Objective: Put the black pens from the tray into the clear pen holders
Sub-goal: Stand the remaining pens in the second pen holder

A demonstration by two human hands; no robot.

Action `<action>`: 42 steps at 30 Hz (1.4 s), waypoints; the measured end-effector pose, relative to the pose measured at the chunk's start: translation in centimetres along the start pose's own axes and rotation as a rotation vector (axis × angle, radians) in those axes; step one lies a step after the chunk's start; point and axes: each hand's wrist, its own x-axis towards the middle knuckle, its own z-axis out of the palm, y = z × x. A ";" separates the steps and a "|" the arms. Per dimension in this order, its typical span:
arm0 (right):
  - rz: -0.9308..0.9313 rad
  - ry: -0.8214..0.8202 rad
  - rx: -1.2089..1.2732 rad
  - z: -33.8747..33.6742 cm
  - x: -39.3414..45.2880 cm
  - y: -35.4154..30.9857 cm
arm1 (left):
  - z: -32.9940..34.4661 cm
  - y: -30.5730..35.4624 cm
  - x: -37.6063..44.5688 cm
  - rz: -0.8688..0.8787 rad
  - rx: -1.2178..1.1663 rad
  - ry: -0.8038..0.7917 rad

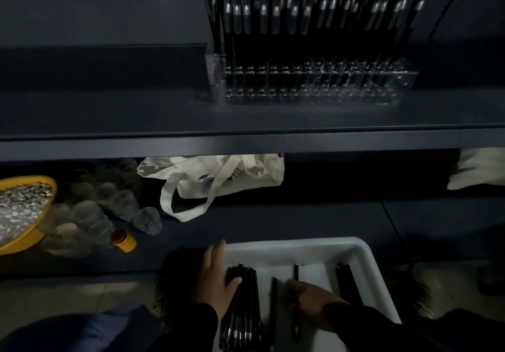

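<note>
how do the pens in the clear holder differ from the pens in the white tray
The pens in the clear holder stand upright in packed rows on the upper shelf; the pens in the white tray lie flat, low down near the person. The holder's pens are untouched, while the left hand rests on the tray's bundle and the right hand reaches among loose ones. Both sets are black with a silver band.

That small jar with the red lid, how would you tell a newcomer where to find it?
Start at the big yellow bowl at the far left of the lower shelf. Just to its right stands a huddle of clear plastic cups. The little jar lies at their near edge, the only yellow and red thing among them.
</note>
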 end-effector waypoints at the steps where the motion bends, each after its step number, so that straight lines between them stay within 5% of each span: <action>1: 0.009 0.018 0.042 -0.3 0.1 -0.4 | -0.1 0.0 0.0 0.000 0.007 -0.002; 6: -0.024 0.088 0.138 -4.3 -2.9 -6.6 | -1.5 0.9 0.1 0.064 0.028 0.047; 9: -0.244 0.235 -0.010 -7.5 -4.2 -8.4 | -3.5 2.9 0.0 0.141 0.024 0.137; 15: -0.349 0.389 0.490 -14.0 -8.3 -13.9 | -8.3 7.9 -0.4 0.365 -0.077 0.364; 20: -0.531 0.518 0.564 -19.7 -12.0 -18.8 | -13.5 13.1 0.8 0.539 -0.097 0.617; 25: -0.640 0.691 0.642 -25.3 -13.9 -22.9 | -17.9 18.3 2.8 0.491 -0.158 0.553; 32: -0.615 0.953 0.495 -32.4 -13.5 -25.4 | -20.5 21.6 8.4 0.373 -0.289 0.240; 42: -0.613 0.998 0.420 -34.5 -8.9 -28.1 | -19.6 20.1 11.2 0.332 -0.313 0.320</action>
